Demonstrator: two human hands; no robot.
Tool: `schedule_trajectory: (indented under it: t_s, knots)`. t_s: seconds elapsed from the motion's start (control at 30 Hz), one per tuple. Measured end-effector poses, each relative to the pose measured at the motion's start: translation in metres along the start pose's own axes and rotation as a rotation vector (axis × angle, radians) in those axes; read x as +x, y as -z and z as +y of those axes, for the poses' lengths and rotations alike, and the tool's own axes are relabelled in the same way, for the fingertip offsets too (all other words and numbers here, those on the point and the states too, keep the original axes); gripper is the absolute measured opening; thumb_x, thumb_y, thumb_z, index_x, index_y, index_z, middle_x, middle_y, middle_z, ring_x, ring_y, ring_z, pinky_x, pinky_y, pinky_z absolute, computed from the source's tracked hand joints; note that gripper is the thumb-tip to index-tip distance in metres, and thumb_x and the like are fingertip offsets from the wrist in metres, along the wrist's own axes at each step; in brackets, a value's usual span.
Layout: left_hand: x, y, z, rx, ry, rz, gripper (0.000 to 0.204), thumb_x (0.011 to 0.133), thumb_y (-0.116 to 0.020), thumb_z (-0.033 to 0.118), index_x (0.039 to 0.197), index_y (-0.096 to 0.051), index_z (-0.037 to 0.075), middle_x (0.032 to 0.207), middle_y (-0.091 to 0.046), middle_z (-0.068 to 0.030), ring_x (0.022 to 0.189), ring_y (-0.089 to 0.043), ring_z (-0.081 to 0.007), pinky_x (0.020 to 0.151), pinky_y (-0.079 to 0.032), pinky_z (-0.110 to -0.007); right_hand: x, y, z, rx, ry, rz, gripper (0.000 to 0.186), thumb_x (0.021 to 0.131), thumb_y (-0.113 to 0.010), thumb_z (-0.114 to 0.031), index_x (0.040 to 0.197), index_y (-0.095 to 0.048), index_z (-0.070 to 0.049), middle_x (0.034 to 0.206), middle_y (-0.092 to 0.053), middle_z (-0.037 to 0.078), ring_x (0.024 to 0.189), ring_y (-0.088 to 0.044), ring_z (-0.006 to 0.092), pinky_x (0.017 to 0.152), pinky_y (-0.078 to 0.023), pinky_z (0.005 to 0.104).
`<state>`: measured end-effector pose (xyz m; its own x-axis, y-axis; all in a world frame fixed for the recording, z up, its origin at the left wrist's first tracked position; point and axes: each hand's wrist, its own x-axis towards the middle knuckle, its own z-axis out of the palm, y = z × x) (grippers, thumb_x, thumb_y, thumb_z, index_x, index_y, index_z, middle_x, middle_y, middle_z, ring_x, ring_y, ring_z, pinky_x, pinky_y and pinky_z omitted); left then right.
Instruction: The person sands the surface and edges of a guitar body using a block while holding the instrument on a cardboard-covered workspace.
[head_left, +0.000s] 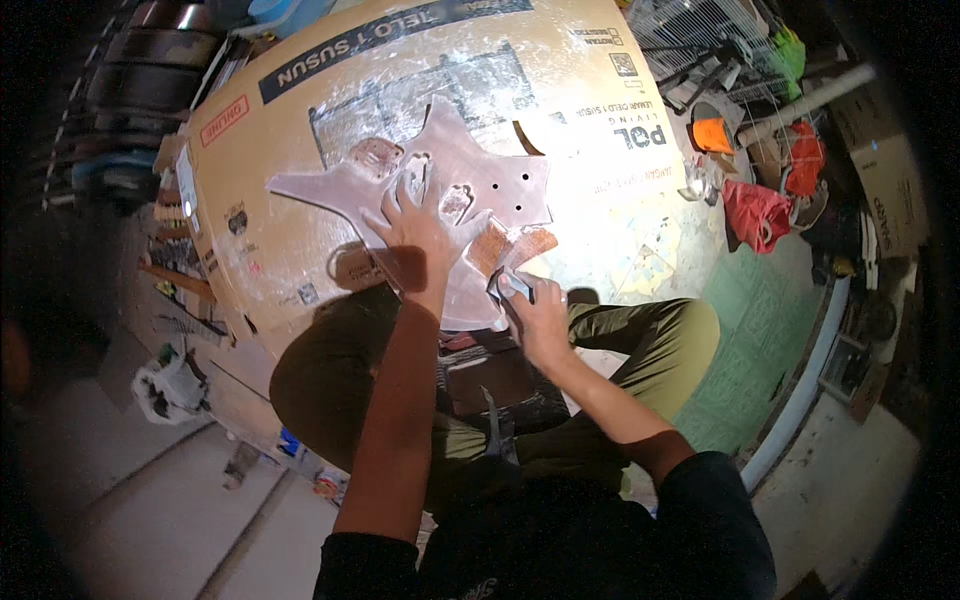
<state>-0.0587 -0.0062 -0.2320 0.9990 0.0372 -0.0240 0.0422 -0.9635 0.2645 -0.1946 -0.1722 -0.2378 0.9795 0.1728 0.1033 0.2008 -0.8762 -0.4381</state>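
A pinkish-grey, pointed guitar body (455,140) lies in front of me, its near part over my lap. It has cut-out cavities, three small dark holes at the right, and a brown bare-looking patch (488,248) near its lower right edge. My left hand (415,232) rests on its middle with fingers spread, holding nothing. At the near right edge, just below the brown patch, my right hand (543,318) is closed on a small grey piece of what looks like sandpaper (514,285), pressed against the body. Its underside is hidden by my fingers.
Under the guitar body is a large flattened cardboard sheet (570,90). To the right are a red bag (755,215), an orange object (711,135) and a pale pipe (800,410). Clutter stands at the left, with a white plastic bag (170,385) nearer me.
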Motion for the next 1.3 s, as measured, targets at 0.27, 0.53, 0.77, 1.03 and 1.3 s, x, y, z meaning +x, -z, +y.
schedule_trajectory:
  t_s: [0.27,0.53,0.77,1.03,1.3]
  knots:
    - [0.001,-0.032,-0.015,0.419,0.001,-0.126,0.082,0.078,-0.061,0.067,0.148,-0.037,0.032,0.141,-0.045,-0.0174,0.136,-0.036,-0.0365,0.111,-0.017,-0.069,-0.002,-0.001,-0.003,0.03,-0.105,0.033,0.021,0.08,-0.065,-0.011,0.102,-0.066,-0.012,0.097,-0.058,0.017,0.092,-0.053,0.0359,0.077,-0.044,0.0465]
    - [0.007,-0.041,-0.018,0.212,0.08,-0.108,0.085,0.072,-0.061,0.071,0.146,-0.041,0.034,0.149,-0.039,-0.0115,0.141,-0.029,-0.0332,0.113,-0.008,-0.069,0.008,0.006,0.007,0.06,-0.115,0.038,0.021,0.077,-0.066,-0.009,0.098,-0.066,-0.014,0.099,-0.057,0.016,0.092,-0.052,0.0354,0.078,-0.043,0.0467]
    - [0.002,-0.014,0.0,0.211,0.077,-0.094,0.085,0.073,-0.063,0.068,0.147,-0.04,0.034,0.148,-0.04,-0.0112,0.141,-0.03,-0.0322,0.116,-0.01,-0.063,0.012,0.009,0.006,0.063,-0.063,0.087,0.017,0.08,-0.07,-0.015,0.094,-0.066,-0.007,0.1,-0.057,0.021,0.096,-0.053,0.0397,0.073,-0.044,0.0486]
    - [0.002,-0.017,-0.004,0.198,0.092,-0.115,0.085,0.073,-0.066,0.064,0.147,-0.04,0.033,0.142,-0.045,-0.0144,0.139,-0.032,-0.0352,0.114,-0.011,-0.066,0.015,0.012,0.012,0.024,-0.084,0.088,0.017,0.08,-0.07,-0.013,0.096,-0.066,-0.007,0.097,-0.057,0.02,0.091,-0.052,0.0372,0.075,-0.043,0.0482]
    - [0.007,-0.033,-0.017,0.209,0.132,-0.127,0.089,0.07,-0.065,0.07,0.147,-0.041,0.033,0.147,-0.041,-0.0138,0.139,-0.032,-0.036,0.114,-0.008,-0.067,0.014,0.011,0.025,-0.018,-0.124,-0.066,0.022,0.081,-0.067,-0.012,0.104,-0.066,-0.011,0.104,-0.058,0.02,0.099,-0.053,0.0381,0.08,-0.045,0.0449]
